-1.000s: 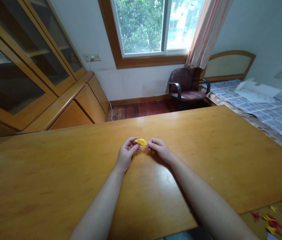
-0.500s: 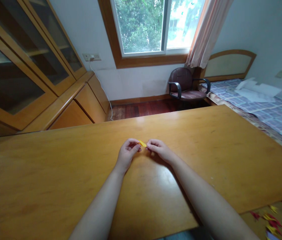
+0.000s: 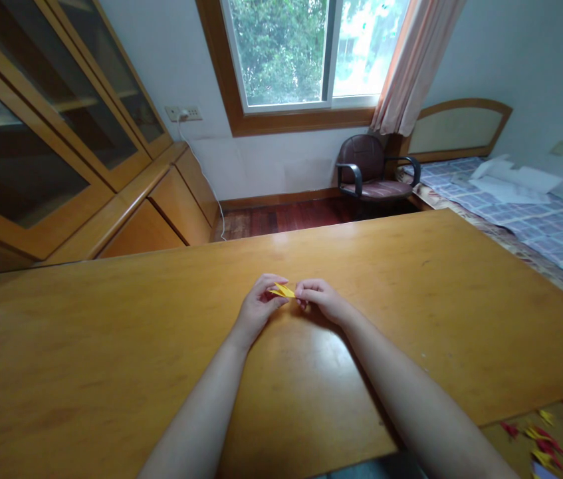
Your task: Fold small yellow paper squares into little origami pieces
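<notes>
A small yellow origami paper piece point(image 3: 282, 291), folded to narrow points, is held between my two hands just above the tabletop. The thumb and fingers of my left hand point(image 3: 260, 303) curve around its left part, and the folds show between them. At its right tip, my right hand point(image 3: 322, 297) pinches the paper between thumb and forefinger, the other fingers curled in. Some of the left fingertips are hidden behind the paper.
Both forearms reach over a wide wooden table point(image 3: 112, 346). Several red and yellow folded paper pieces point(image 3: 543, 442) lie on a lower surface at the bottom right. Beyond the table are a chair point(image 3: 365, 163), a glass-door cabinet point(image 3: 131, 199) and a bed point(image 3: 535, 206).
The left thumb and fingers have parted a little, and more of the yellow paper shows, its folds spread wider. My right hand keeps its pinch and has barely moved.
</notes>
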A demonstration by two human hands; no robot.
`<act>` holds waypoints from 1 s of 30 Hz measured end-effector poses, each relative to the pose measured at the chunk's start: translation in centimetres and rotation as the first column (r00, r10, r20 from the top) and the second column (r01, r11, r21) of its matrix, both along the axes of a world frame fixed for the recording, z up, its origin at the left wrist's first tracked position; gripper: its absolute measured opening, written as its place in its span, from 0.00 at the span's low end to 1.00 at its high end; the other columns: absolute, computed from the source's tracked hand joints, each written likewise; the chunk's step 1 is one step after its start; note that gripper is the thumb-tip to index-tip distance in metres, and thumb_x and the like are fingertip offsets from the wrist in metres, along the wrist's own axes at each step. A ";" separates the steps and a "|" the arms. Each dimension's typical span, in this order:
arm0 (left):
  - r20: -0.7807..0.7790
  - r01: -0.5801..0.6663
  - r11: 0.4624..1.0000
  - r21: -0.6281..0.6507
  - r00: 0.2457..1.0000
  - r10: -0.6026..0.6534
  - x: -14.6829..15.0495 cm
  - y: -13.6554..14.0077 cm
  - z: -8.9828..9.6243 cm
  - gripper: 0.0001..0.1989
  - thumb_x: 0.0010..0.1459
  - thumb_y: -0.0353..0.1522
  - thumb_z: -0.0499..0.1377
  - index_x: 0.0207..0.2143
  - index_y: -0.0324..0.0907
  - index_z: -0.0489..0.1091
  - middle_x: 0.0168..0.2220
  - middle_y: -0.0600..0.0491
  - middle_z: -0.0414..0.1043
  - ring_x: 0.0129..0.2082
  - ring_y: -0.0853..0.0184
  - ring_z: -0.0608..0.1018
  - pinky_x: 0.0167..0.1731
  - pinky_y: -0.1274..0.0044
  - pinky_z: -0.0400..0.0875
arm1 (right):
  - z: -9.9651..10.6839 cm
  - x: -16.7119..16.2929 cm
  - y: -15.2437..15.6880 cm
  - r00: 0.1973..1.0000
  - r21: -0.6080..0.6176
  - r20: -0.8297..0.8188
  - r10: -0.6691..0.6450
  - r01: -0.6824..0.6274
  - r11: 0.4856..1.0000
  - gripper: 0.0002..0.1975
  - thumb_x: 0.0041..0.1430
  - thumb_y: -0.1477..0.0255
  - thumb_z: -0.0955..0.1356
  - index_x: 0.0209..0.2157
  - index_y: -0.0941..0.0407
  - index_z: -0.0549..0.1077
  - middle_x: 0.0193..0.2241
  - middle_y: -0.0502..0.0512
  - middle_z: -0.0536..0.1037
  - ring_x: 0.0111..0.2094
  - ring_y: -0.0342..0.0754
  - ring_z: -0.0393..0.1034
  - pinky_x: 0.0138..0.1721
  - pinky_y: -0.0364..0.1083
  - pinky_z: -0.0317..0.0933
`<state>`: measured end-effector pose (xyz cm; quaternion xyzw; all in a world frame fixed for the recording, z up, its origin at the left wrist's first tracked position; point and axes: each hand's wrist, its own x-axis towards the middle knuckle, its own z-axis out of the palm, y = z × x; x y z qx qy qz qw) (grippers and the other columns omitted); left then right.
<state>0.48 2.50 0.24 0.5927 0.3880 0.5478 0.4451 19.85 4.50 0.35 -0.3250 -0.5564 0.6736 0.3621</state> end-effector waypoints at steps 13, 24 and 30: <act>0.040 -0.036 0.987 -0.157 0.998 0.042 0.1 0.0 -0.4 0.10 0.52 0.36 0.69 0.26 0.40 0.73 0.25 0.56 0.70 0.28 0.70 0.72 0.33 0.79 0.66 | -0.3 -0.6 -0.5 0.993 0.126 0.109 -0.034 0.020 0.992 0.17 0.57 0.56 0.70 0.35 0.58 0.74 0.28 0.51 0.74 0.27 0.42 0.66 0.28 0.41 0.58; -0.011 -0.077 0.968 -0.239 0.997 0.076 -0.2 0.3 -1.1 0.15 0.57 0.41 0.64 0.25 0.40 0.72 0.22 0.57 0.71 0.26 0.71 0.70 0.30 0.79 0.63 | 0.1 -0.8 -0.4 0.986 0.161 0.151 -0.074 0.049 0.986 0.15 0.58 0.60 0.68 0.26 0.57 0.72 0.22 0.48 0.70 0.24 0.42 0.61 0.27 0.42 0.52; -0.051 -0.128 0.963 -0.238 0.992 0.119 -0.2 0.3 -1.0 0.17 0.58 0.43 0.62 0.24 0.40 0.74 0.21 0.56 0.72 0.23 0.71 0.70 0.28 0.79 0.64 | -0.3 -0.9 -0.3 0.992 0.087 0.101 -0.075 0.066 0.994 0.15 0.57 0.60 0.68 0.27 0.57 0.71 0.21 0.46 0.68 0.22 0.40 0.58 0.25 0.42 0.50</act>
